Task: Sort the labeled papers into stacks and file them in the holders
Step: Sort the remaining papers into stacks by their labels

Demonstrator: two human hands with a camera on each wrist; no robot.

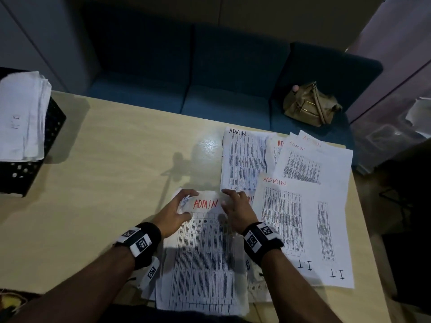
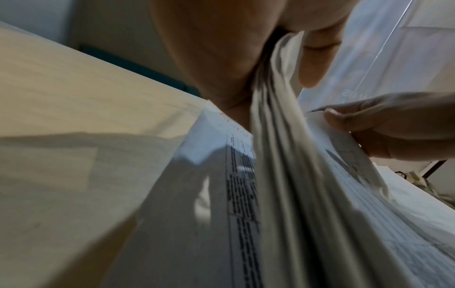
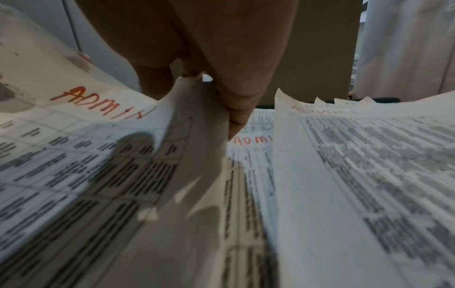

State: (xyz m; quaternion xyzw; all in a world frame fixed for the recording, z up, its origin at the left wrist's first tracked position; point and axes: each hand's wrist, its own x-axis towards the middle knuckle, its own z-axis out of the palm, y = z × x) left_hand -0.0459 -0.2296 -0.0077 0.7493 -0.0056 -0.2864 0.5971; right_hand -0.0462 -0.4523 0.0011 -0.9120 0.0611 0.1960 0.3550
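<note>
A stack of printed sheets (image 1: pixel 205 252), the top one marked ADMIN in red, lies at the table's near edge. My left hand (image 1: pixel 184 202) grips its far left corner, and the left wrist view shows several sheets (image 2: pixel 283 175) pinched between thumb and fingers of that hand (image 2: pixel 221 58). On the far right edge, my right hand (image 1: pixel 229 199) pinches the stack; the right wrist view shows the paper's edge (image 3: pixel 192 117) lifted between the fingers of this hand (image 3: pixel 221 78). A black mesh holder (image 1: pixel 53 122) at the far left contains white papers (image 1: pixel 21 115).
More ADMIN sheets (image 1: pixel 245 159) (image 1: pixel 303 166) lie fanned out on the right, the nearest one (image 1: pixel 291 224) also marked I.T at its near end. Beyond the table (image 1: pixel 105 159) is a blue sofa (image 1: pixel 210 78) with a tan handbag (image 1: pixel 311 104).
</note>
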